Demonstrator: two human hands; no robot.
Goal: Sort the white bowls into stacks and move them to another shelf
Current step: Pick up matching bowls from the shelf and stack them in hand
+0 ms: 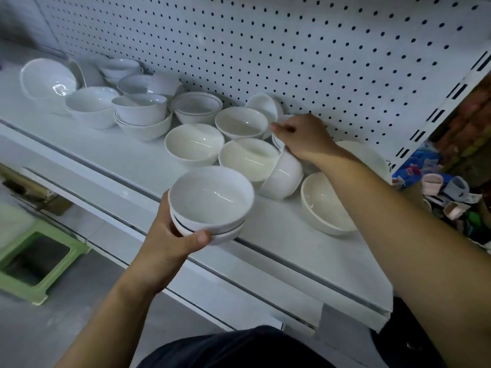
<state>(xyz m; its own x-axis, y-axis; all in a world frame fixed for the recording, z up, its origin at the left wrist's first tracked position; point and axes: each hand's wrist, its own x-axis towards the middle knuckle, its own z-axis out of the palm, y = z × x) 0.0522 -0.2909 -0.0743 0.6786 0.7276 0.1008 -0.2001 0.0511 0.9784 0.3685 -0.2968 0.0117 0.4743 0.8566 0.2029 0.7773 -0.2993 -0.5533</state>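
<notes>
White pegboard (pixel 292 49) backs a white shelf (pixel 279 261) crowded with loose white bowls. At its front edge, the left hand (pixel 170 243) has its grip closed around a small nested stack of bowls (pixel 211 205), thumb pressed on the lower wall and fingers hidden underneath; thin dark bands ring the rims. Further back, the right hand (pixel 305 138) has its grip closed over the rim of a banded bowl (pixel 279 139) near the pegboard, which looks like the matching piece to add. Around it sit a tipped bowl (pixel 283 176) leaning on its neighbour, plain cream bowls (pixel 194 144) and, far left, larger bowls (pixel 49 81), some already stacked. Glazed ceramic like this is likely rigid, moderately heavy, slick and chippable, so pinching a rim suits one bowl, while a stack wants support from below. A green stool (pixel 39 261) stands on the floor.
</notes>
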